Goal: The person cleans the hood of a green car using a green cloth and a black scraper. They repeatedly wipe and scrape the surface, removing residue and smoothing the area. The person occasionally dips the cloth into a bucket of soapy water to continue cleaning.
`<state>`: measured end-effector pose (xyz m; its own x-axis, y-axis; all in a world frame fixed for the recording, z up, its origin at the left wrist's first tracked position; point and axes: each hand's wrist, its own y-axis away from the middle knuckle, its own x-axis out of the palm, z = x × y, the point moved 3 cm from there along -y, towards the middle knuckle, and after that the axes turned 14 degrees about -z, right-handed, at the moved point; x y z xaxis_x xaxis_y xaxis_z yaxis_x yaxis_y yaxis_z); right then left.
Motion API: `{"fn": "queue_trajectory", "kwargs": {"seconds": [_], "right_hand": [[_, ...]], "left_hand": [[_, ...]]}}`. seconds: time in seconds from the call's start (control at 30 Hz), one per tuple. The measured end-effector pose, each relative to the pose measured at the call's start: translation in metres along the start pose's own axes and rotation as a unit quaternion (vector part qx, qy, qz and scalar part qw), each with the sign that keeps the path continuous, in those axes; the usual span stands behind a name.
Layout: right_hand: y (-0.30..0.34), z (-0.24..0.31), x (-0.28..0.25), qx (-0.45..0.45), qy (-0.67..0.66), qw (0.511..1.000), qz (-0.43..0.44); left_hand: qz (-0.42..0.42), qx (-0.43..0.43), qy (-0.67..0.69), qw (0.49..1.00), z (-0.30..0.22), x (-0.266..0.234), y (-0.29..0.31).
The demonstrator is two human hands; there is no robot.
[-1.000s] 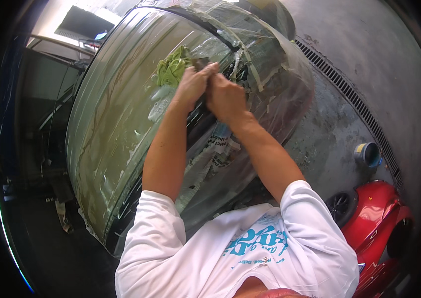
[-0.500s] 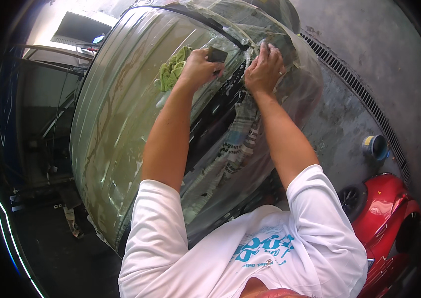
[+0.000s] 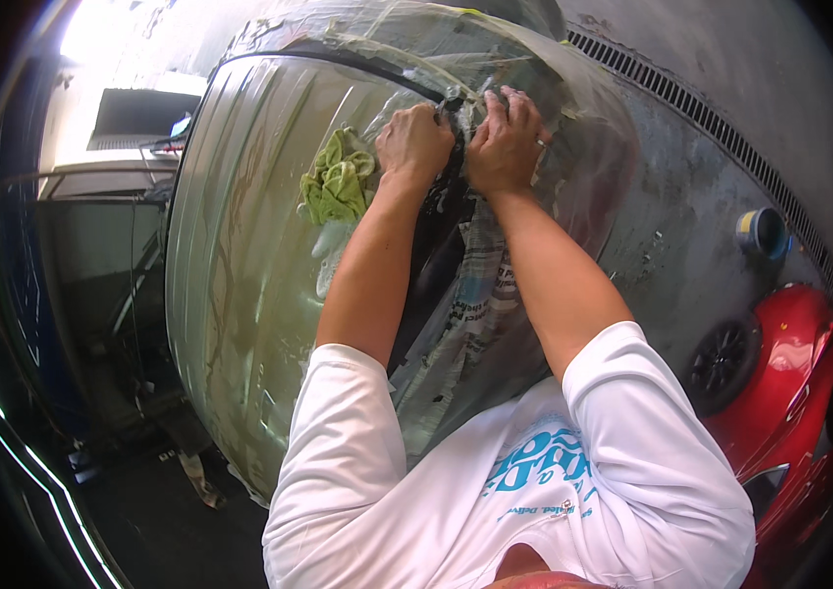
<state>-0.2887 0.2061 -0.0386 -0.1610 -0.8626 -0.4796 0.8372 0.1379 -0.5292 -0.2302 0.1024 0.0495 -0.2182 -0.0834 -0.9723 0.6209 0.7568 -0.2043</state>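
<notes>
My left hand [image 3: 416, 142] is closed at the dark groove [image 3: 436, 231] along the edge of a wet, ribbed vehicle roof [image 3: 240, 236]. It holds a dark, flat piece like folded sandpaper, now mostly hidden behind the fingers. Just across the groove, my right hand [image 3: 507, 142] lies on the masked side, fingers stretched and a little apart, with a ring on one. Clear plastic film [image 3: 588, 147] and printed newspaper [image 3: 475, 275] cover that side. A crumpled green cloth [image 3: 336, 182] rests on the roof left of my left hand, with whitish suds [image 3: 328, 260] below it.
On the right, a blue bucket [image 3: 762, 234] stands on the concrete floor by a long drain grate [image 3: 691, 103]. A red car [image 3: 789, 383] is at the lower right. Dark shelving and a metal frame [image 3: 92, 182] stand at the left.
My left hand has moved right from the roof panel to the groove, closer to my right hand, and its dark piece has gone out of sight. The whole view has shifted slightly.
</notes>
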Motion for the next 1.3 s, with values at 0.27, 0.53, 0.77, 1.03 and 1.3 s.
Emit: {"fn": "queue_trajectory", "kwargs": {"seconds": [0.27,0.53,0.77,1.03,1.3], "right_hand": [[0.000,0.000,-0.003,0.027,-0.023,0.999,-0.002],[0.001,-0.001,0.000,0.037,-0.028,0.999,-0.015],[0.001,-0.001,0.001,0.017,-0.014,1.000,-0.016],[0.001,0.001,-0.002,0.003,-0.018,0.999,-0.032],[0.000,-0.002,0.000,0.016,-0.024,0.999,-0.022]], "left_hand": [[0.060,0.007,0.102,0.993,0.021,0.008,-0.007],[0.137,-0.217,0.405,0.877,0.032,-0.013,-0.002],[0.165,-0.349,0.609,0.693,0.063,-0.015,0.008],[0.100,-0.058,0.288,0.951,0.063,0.006,0.017],[0.064,0.038,0.084,0.994,0.018,-0.010,0.012]]}}
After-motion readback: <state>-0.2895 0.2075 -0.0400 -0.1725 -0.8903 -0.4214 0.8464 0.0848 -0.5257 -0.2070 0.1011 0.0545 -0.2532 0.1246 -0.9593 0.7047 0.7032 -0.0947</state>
